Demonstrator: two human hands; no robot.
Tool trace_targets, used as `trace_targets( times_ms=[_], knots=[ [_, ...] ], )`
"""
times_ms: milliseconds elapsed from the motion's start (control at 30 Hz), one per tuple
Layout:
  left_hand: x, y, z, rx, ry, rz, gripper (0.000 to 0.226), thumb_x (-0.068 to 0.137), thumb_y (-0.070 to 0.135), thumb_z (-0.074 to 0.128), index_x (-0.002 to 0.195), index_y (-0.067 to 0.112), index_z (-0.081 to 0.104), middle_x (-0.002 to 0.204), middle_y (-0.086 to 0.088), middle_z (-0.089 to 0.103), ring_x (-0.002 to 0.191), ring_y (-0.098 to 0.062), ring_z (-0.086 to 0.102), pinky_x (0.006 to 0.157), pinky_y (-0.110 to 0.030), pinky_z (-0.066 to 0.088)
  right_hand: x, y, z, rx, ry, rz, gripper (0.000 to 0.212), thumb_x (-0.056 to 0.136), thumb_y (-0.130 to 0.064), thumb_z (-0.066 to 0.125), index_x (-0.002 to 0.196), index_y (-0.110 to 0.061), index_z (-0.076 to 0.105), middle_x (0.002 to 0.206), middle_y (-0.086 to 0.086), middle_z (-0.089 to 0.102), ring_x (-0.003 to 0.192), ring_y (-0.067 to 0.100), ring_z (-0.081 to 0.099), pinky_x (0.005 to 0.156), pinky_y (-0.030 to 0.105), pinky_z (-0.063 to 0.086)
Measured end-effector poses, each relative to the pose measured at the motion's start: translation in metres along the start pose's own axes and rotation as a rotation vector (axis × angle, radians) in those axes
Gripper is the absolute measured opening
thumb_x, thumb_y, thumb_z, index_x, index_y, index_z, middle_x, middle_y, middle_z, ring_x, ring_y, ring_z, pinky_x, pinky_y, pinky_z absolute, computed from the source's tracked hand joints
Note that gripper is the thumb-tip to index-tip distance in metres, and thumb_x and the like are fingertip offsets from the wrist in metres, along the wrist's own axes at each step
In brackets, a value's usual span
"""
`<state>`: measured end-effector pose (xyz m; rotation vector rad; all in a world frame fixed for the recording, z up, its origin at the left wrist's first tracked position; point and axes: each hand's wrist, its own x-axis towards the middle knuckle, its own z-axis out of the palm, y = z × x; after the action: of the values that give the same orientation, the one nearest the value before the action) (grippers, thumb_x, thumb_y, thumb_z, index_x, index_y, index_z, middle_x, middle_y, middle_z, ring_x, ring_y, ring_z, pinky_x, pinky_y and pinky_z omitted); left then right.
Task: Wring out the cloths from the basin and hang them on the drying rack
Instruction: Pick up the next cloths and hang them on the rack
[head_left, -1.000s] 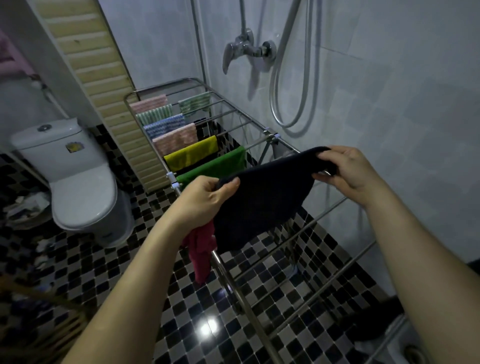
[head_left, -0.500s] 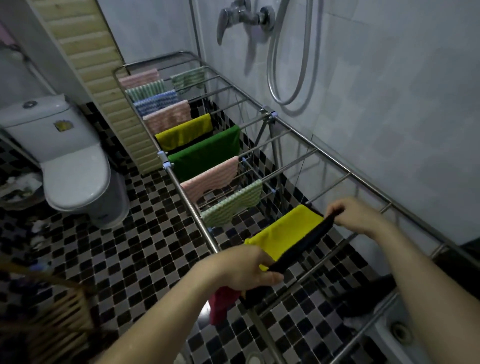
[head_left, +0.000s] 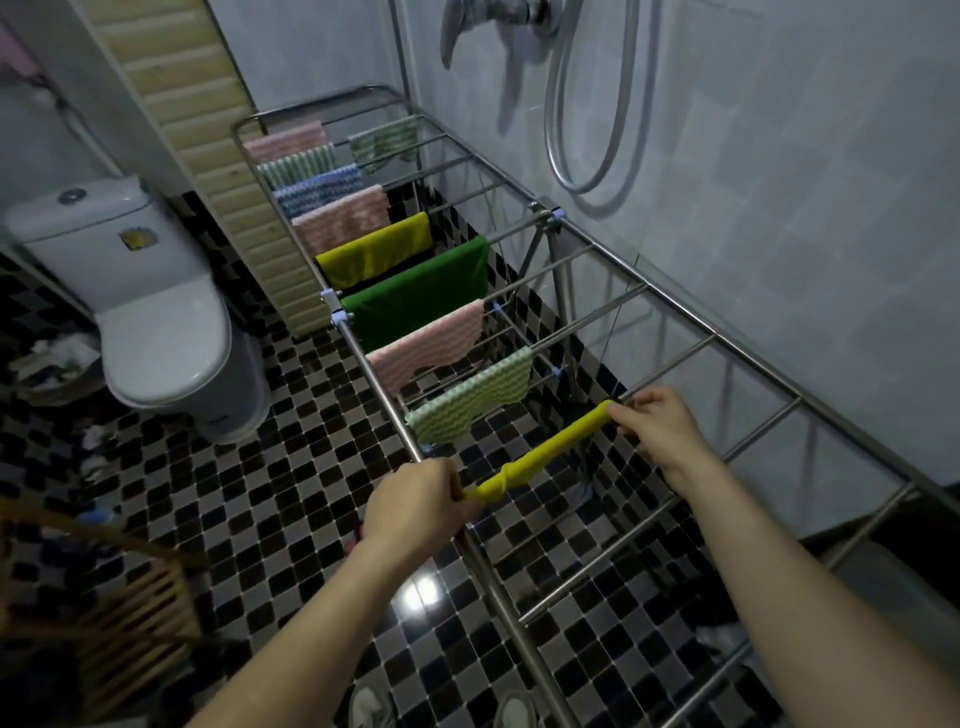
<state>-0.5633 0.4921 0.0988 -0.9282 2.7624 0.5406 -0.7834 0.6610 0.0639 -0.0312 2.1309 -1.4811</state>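
Hands, left and right, gripping one yellow cloth beside nine hung cloths.

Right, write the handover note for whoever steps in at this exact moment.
Left hand: shut on the near end of the yellow cloth, with something red barely showing beneath it.
Right hand: pinching the cloth's far end.
The cloth is draped over a rail of the drying rack.
Done: nine other cloths hang on the far rails, nearest a green zigzag cloth.
Left: spread the yellow cloth, let go. The basin is out of view.
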Motion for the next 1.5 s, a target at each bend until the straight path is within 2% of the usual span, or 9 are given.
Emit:
trace_targets(
  times_ms=[233,467,700,834,934,1034,1234,1367,1500],
  knots=[
    [0.003,-0.009,0.006,-0.208,0.030,-0.059,0.013,0.085,0.034,0.071,0.086,0.022,0.075,0.075,0.011,0.069,0.066,-0.003,0.062,0.059,-0.023,0.049,0.006,0.002,-0.002,0.006,-0.017,0.093,0.024,0.081,-0.008,0.075,0.100,-0.007,0.062,0.084,0.012,0.066,0.064,0.015,0.060,0.053,0.021,0.049],
    [0.010,-0.015,-0.002,-0.210,0.137,-0.162,0.008,0.086,0.021,0.062,0.086,0.022,0.070,0.083,0.002,0.069,0.071,-0.015,0.063,0.059,-0.028,0.050,0.003,-0.010,-0.028,0.086,-0.042,0.166,0.012,0.082,-0.005,0.070,0.086,-0.014,0.063,0.075,0.005,0.052,0.061,0.012,0.042,0.032,0.014,0.028],
    [0.014,-0.017,-0.001,-0.141,0.129,-0.149,0.012,0.087,0.023,0.060,0.094,0.022,0.070,0.090,0.002,0.070,0.079,-0.019,0.063,0.066,-0.034,0.053,0.018,-0.008,-0.032,0.195,0.104,0.122,0.005,0.089,-0.011,0.060,0.085,-0.012,0.059,0.069,0.003,0.045,0.054,0.010,0.035,0.031,0.016,0.022],
    [0.013,-0.009,0.003,-0.142,0.185,-0.057,0.012,0.090,0.031,0.060,0.100,0.024,0.062,0.094,0.005,0.066,0.079,-0.013,0.060,0.064,-0.030,0.050,0.020,-0.012,-0.026,0.104,0.054,0.126,0.007,0.086,-0.016,0.062,0.084,-0.011,0.060,0.064,0.003,0.043,0.051,0.012,0.033,0.033,0.020,0.022],
    [0.006,0.002,0.009,-0.116,0.085,0.030,0.024,0.088,0.049,0.063,0.090,0.025,0.067,0.082,0.010,0.062,0.069,-0.004,0.056,0.056,-0.020,0.042,0.018,-0.018,-0.023,-0.067,0.053,0.102,0.020,0.083,-0.028,0.070,0.075,-0.013,0.059,0.062,0.003,0.045,0.052,0.014,0.037,0.041,0.025,0.028],
    [0.005,0.005,0.014,-0.076,0.082,0.021,0.024,0.084,0.047,0.068,0.088,0.024,0.069,0.083,0.009,0.058,0.069,-0.007,0.055,0.057,-0.021,0.040,0.020,-0.019,-0.022,-0.151,0.064,0.039,0.022,0.086,-0.026,0.068,0.071,-0.015,0.057,0.065,0.003,0.048,0.055,0.015,0.039,0.047,0.026,0.029],
    [0.008,0.000,0.006,-0.031,0.108,0.048,0.018,0.079,0.038,0.076,0.080,0.023,0.066,0.082,0.007,0.061,0.072,-0.009,0.055,0.057,-0.022,0.037,0.034,-0.016,-0.031,-0.034,0.240,-0.019,0.019,0.091,-0.013,0.060,0.074,-0.021,0.058,0.075,0.006,0.056,0.060,0.015,0.046,0.049,0.027,0.037],
    [0.008,0.000,0.001,0.048,0.045,0.072,0.018,0.081,0.040,0.073,0.083,0.025,0.063,0.081,0.008,0.060,0.072,-0.009,0.055,0.054,-0.022,0.035,0.036,-0.006,-0.023,0.135,0.177,0.023,0.018,0.092,-0.004,0.058,0.079,-0.018,0.059,0.082,0.006,0.058,0.070,0.015,0.055,0.061,0.026,0.049],
    [0.009,-0.002,0.001,-0.004,0.000,0.043,0.021,0.083,0.046,0.069,0.089,0.026,0.069,0.079,0.009,0.066,0.070,-0.006,0.060,0.056,-0.022,0.047,0.034,-0.005,-0.017,0.140,0.191,-0.014,0.011,0.092,-0.009,0.059,0.085,-0.016,0.061,0.084,0.003,0.058,0.075,0.013,0.056,0.065,0.024,0.051]
  ],
)
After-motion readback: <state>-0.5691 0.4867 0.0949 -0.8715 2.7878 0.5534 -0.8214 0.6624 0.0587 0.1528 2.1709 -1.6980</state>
